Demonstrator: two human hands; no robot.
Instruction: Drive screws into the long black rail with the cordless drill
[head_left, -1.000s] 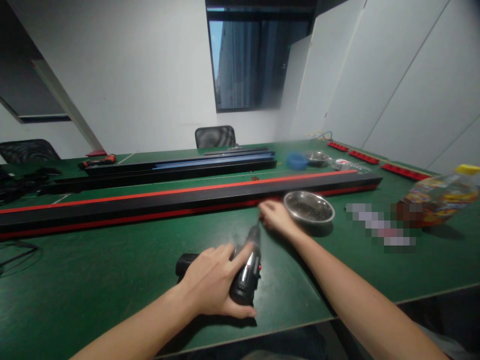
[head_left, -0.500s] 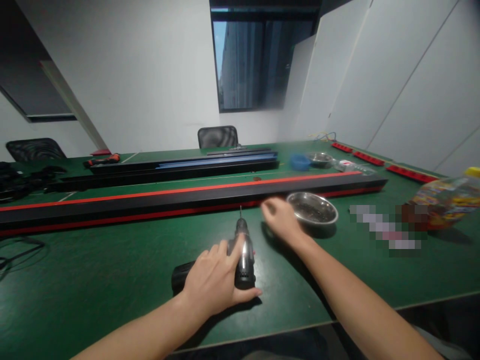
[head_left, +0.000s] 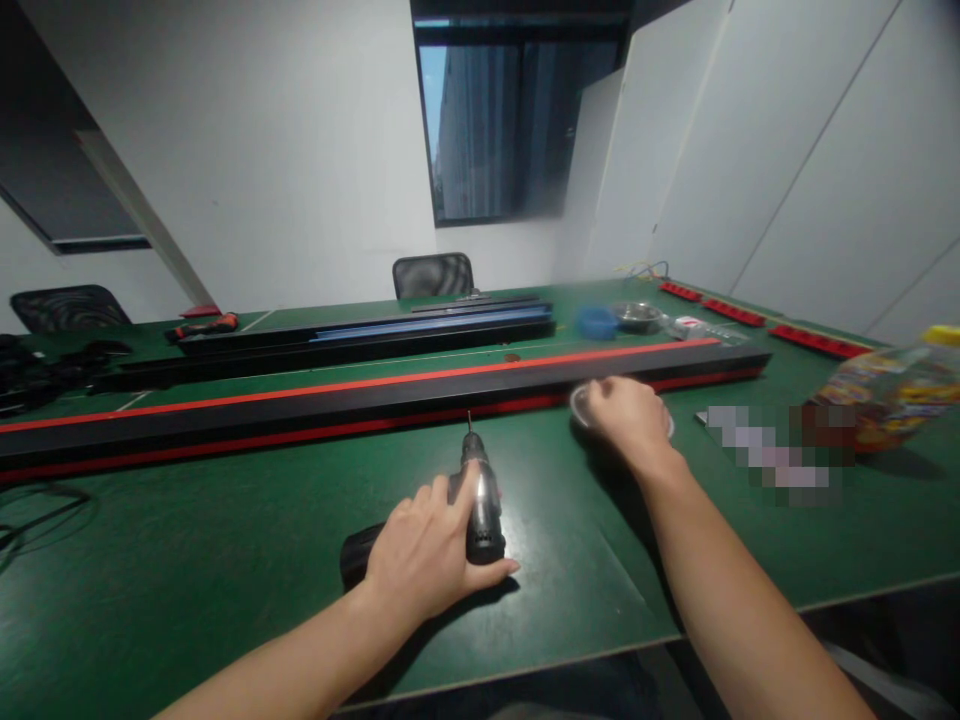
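Observation:
Lying on its side, a cordless drill [head_left: 486, 520] points its thin bit away from me, close to the near side of a long black bar with red edges [head_left: 390, 394]. My left hand [head_left: 424, 535] is closed over the drill's handle, with the index finger along the body and the thumb stretched out. Over a round metal bowl [head_left: 579, 408] is my right hand [head_left: 628, 418], slightly blurred. It covers most of the bowl, and its fingertips and anything in them are hidden.
A plastic jar with a yellow lid [head_left: 892, 390] stands at the right, beside a blurred-out flat item [head_left: 765, 450]. Behind the bar are more long black profiles [head_left: 360, 345], a blue object [head_left: 598, 321] and another metal bowl [head_left: 637, 316]. A black cable [head_left: 45, 510] lies left on the green table [head_left: 225, 580].
My right hand has moved rightward from beside the metal bowl to over it. My left hand keeps its hold on the drill, and the view has shifted slightly.

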